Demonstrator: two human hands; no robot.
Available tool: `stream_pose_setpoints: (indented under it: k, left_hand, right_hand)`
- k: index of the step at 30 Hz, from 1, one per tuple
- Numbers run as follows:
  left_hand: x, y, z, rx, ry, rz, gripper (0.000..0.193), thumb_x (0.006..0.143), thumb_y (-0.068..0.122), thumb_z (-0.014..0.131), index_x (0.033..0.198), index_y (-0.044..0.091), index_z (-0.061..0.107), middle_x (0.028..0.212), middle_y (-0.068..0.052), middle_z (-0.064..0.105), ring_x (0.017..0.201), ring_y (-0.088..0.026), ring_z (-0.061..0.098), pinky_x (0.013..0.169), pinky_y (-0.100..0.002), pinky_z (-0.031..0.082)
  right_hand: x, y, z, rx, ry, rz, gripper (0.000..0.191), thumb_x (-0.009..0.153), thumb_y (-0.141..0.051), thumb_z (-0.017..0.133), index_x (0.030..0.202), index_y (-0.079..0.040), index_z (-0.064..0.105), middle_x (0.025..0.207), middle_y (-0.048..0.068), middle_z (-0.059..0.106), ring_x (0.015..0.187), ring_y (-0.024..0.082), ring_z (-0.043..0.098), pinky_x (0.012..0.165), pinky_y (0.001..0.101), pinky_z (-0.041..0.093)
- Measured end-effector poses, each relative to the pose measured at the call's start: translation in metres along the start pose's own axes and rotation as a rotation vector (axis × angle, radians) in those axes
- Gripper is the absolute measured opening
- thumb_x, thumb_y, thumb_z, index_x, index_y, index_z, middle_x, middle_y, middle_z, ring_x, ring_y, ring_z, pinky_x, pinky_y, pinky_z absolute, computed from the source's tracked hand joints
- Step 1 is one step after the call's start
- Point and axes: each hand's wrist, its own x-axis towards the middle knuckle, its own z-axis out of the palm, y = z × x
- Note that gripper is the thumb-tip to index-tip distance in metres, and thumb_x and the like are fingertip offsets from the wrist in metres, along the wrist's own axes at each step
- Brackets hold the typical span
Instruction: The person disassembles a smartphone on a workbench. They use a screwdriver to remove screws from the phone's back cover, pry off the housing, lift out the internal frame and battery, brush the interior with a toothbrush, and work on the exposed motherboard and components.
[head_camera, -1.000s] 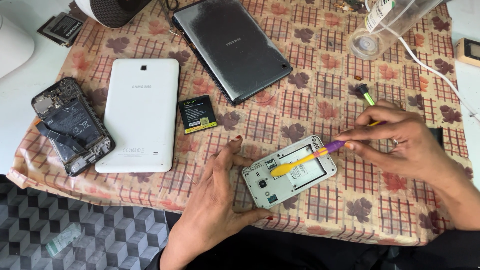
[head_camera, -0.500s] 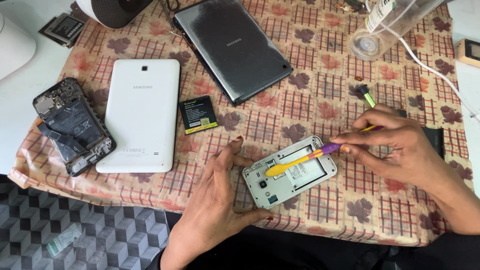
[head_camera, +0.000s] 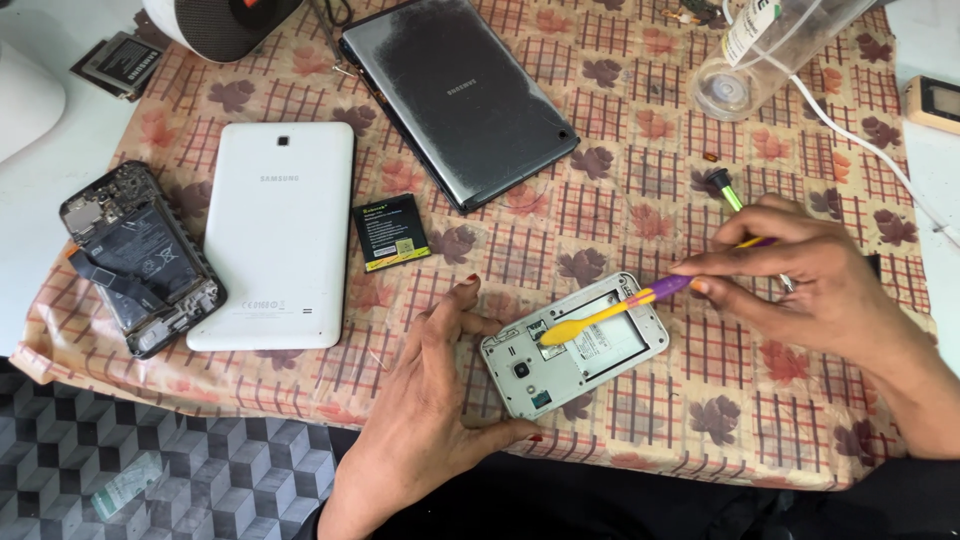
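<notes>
Nearest me, the left hand (head_camera: 425, 400) lies spread, thumb and fingers bracing the opened white phone (head_camera: 573, 343) against the cloth-covered worktop (head_camera: 640, 200). The right hand (head_camera: 815, 285) pinches a yellow-and-purple pry tool (head_camera: 620, 308), its tip inside the battery bay. If it slips, I think it gouges the contacts. Beyond the left hand lies a loose battery (head_camera: 391, 231).

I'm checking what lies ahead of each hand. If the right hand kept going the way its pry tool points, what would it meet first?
The right hand points its yellow and purple pry tool leftward and slightly down, tip already in the open phone. Going on, it would probably meet the phone's inner edge first, then the left hand bracing it. Depth is unclear.
</notes>
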Motion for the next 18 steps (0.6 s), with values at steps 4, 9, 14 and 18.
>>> stream_pose_setpoints:
  k: [4,9,14,18]
  left_hand:
    - [0.001,0.001,-0.001,0.041,-0.004,-0.015,0.126,0.057,0.031,0.099,0.147,-0.008,0.018,0.120,-0.019,0.062,0.124,-0.041,0.057,0.105,-0.052,0.046]
    - [0.000,0.002,-0.002,0.000,0.007,0.010,0.124,0.059,0.030,0.099,0.147,-0.008,0.020,0.122,-0.019,0.063,0.124,-0.040,0.058,0.105,-0.050,0.047]
    - [0.000,0.001,-0.002,0.009,-0.004,-0.009,0.124,0.060,0.030,0.098,0.148,-0.008,0.018,0.122,-0.018,0.063,0.125,-0.039,0.058,0.106,-0.049,0.047]
    - [-0.001,0.000,-0.001,0.045,0.013,0.029,0.124,0.059,0.031,0.099,0.146,-0.008,0.020,0.126,-0.020,0.062,0.130,-0.042,0.054,0.107,-0.051,0.045]
  right_hand:
    - [0.001,0.010,-0.003,0.337,-0.068,-0.014,0.027,0.077,-0.012,0.082,0.104,-0.014,0.080,0.088,-0.002,0.071,0.082,0.009,0.064,0.067,0.0230,0.057]
    - [0.001,0.025,-0.009,0.378,-0.088,0.025,0.027,0.077,-0.007,0.081,0.104,-0.014,0.080,0.089,-0.002,0.072,0.081,0.008,0.070,0.067,0.0214,0.061]
    - [0.003,0.029,-0.007,0.320,-0.189,-0.002,0.030,0.070,-0.009,0.086,0.099,-0.016,0.083,0.085,-0.003,0.071,0.080,0.011,0.063,0.065,0.0226,0.057]
    - [0.005,0.025,-0.005,0.275,-0.201,0.049,0.033,0.064,-0.009,0.088,0.096,-0.016,0.084,0.083,-0.002,0.071,0.075,0.011,0.063,0.063,0.0241,0.054]
